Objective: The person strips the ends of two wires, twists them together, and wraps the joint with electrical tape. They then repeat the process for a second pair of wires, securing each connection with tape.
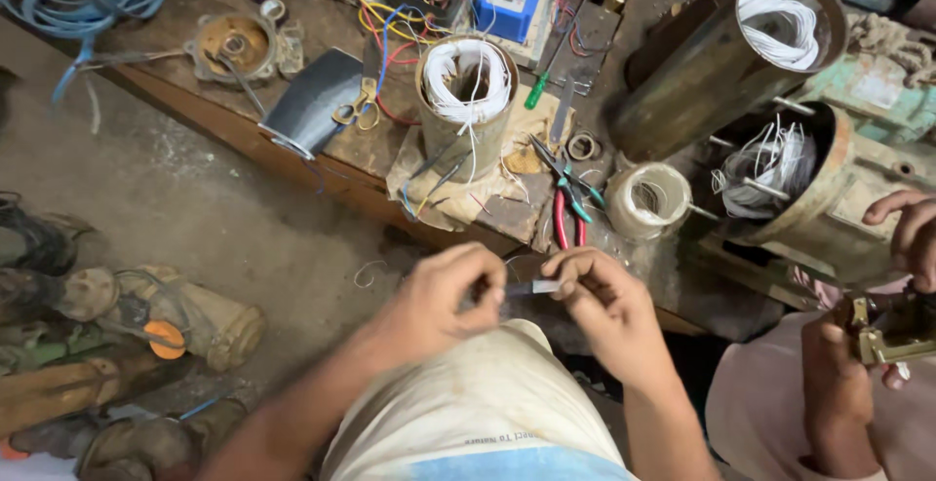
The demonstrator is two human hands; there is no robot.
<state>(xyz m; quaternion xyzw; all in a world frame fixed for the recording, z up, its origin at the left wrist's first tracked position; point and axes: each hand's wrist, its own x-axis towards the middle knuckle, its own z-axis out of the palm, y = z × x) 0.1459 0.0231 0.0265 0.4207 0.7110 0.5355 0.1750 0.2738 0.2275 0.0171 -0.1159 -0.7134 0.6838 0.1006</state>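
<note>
Your left hand (439, 301) and right hand (604, 310) pinch opposite ends of a small flat grey strip (534, 288) between them, above your lap. Just beyond your right hand, on the wooden surface (244, 125): red-handled pliers (565, 218) and a white-wound coil (648, 198). Beyond your left hand: an upright wound stator (466, 101). Far right of your right hand, another person's hands (897, 276) hold a brass part (892, 330).

Dim, soft light; slight wide-angle edge distortion.

Pliers (568, 198) right of wound stator (466, 101)
</note>
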